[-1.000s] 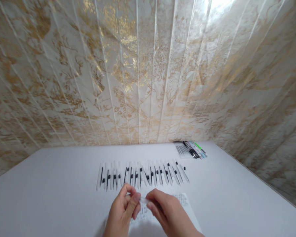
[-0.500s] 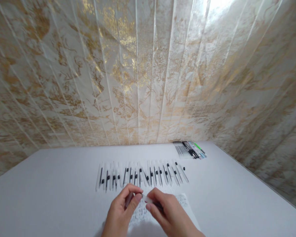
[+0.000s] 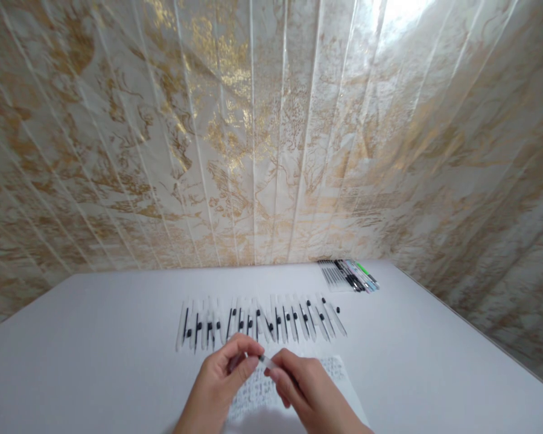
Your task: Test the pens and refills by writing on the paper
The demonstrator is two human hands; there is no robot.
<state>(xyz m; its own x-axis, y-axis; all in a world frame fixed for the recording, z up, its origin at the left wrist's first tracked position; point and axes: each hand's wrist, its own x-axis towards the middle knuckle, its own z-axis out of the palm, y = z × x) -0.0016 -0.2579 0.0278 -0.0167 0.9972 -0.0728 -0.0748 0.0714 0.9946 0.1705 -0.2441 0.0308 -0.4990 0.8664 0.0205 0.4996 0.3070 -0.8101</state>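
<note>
My left hand (image 3: 226, 372) and my right hand (image 3: 304, 381) meet near the bottom middle, both closed on one pen (image 3: 268, 362). Between the fingertips a pale, translucent piece of it shows, with a dark bit at the left fingers. My left thumb and index finger pinch that end, while my right fingers wrap around the other part. The rest of the pen is hidden in the hands. Below them lies a sheet of handwritten paper (image 3: 257, 395). Just beyond the hands, disassembled pen parts (image 3: 278, 319) lie in a row: clear barrels, dark refills and small black pieces.
On the white table (image 3: 95, 349), a group of pens (image 3: 355, 276) lies at the back right, one with bright green on it. Beside them are thin dark refills (image 3: 332, 276). A patterned gold-and-white curtain (image 3: 253, 150) hangs behind the table.
My right fingers have curled further around the pen, and its pale piece has shifted slightly. My left hand has moved a little to the left. The row of parts looks the same.
</note>
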